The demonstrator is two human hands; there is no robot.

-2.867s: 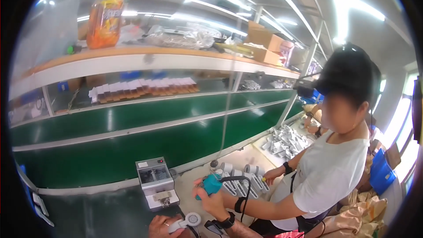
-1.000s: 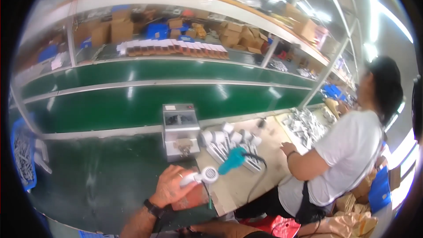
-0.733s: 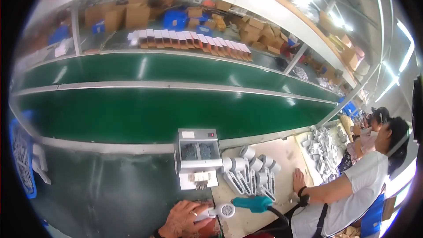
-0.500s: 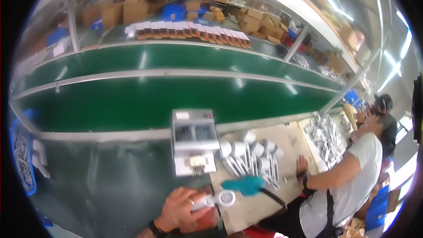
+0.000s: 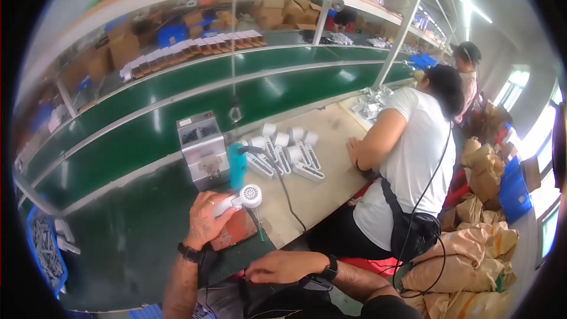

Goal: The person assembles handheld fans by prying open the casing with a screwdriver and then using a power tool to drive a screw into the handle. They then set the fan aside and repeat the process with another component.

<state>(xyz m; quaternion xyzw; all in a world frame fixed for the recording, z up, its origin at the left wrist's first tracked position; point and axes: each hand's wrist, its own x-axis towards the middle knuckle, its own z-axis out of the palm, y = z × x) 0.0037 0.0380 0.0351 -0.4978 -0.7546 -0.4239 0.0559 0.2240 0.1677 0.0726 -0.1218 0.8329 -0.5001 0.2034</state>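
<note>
My left hand is closed around a white hair dryer, whose round grille faces up. Below it lies a reddish-brown pad, and a thin tool with a green handle is beside the dryer. My right hand is at the near table edge, fingers curled at a small red thing I cannot make out. Just beyond the dryer a teal power screwdriver stands upright, its dark cord looping to the right. Behind the left hand sits a grey metal machine with two top compartments.
Several white dryer housings lie on a beige board. A co-worker in a white shirt sits to the right. A blue basket of grey parts is at far left. Beyond runs a green conveyor belt; brown sacks stand at right.
My view has turned to the right. My right hand has come into view at the lower edge. The teal screwdriver, tilted beside the dryer before, now stands upright behind it. My left hand keeps the dryer.
</note>
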